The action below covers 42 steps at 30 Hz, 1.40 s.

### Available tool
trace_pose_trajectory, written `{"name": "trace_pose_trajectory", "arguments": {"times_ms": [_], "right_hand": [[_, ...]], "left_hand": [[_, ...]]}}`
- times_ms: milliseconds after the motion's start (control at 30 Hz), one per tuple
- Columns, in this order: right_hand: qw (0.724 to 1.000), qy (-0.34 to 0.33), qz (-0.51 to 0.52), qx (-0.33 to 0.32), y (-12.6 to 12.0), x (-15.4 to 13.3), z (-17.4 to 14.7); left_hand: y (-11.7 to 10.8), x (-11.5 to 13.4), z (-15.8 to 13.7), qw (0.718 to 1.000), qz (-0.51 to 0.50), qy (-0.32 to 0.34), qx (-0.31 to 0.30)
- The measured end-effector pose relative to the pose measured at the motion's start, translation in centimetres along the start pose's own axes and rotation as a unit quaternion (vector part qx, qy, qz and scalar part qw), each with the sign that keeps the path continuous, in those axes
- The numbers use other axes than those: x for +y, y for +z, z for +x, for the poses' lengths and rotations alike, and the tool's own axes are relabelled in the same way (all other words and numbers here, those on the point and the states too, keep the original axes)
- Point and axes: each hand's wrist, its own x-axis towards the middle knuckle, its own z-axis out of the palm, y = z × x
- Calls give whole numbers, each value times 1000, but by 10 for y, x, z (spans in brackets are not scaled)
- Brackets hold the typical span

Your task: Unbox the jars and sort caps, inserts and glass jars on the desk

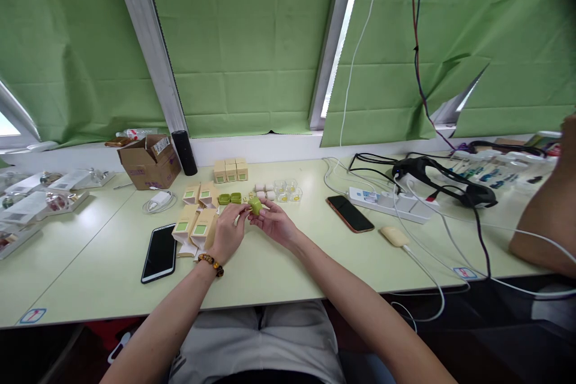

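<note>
Between my two hands, a little above the table, is a small green square-looking container (255,205). My right hand (278,225) grips it from the right with fingers and thumb. The fingertips of my left hand (229,229) are pinched together at its left side; whatever small thing is in them is too small to make out. Two green open cups (230,198) stand just beyond my left hand. Small white cylinders (264,188) and several clear cups with yellow bottoms (288,191) stand behind my right hand. Cream boxes with green labels (201,228), their flaps open, stand beside my left wrist.
Three closed small boxes (231,170) stand farther back. A black phone (159,253) lies left, another phone (350,213) right. A power strip (391,204), cables and a black headset (443,182) occupy the right side. A cardboard box (149,163) and black cylinder (184,153) stand back left.
</note>
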Motion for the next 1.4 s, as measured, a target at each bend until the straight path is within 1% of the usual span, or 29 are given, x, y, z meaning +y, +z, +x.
{"name": "trace_pose_trajectory", "arguments": {"times_ms": [133, 500, 633, 833, 1033, 1233, 1400], "right_hand": [[1000, -12, -15, -4, 2, 1, 0], [995, -72, -70, 19, 11, 0, -3], [992, -77, -99, 32, 11, 2, -3], [985, -90, -142, 37, 7, 7, 0], [981, -102, -154, 57, 3, 11, 3], [985, -89, -143, 44, -2, 11, 5], [985, -85, -143, 38, -2, 10, 6]], "left_hand": [[0, -1, 0, 1000, 7, 6, 4], [1, -12, -2, 999, 14, 3, 40], [2, -11, -2, 998, -4, -8, 56], [2, -10, -3, 998, -34, -30, 51], [3, -13, -5, 997, -46, -21, 53], [4, -13, -4, 997, -45, -17, 54], [4, -16, -4, 997, -50, -30, 50]]}}
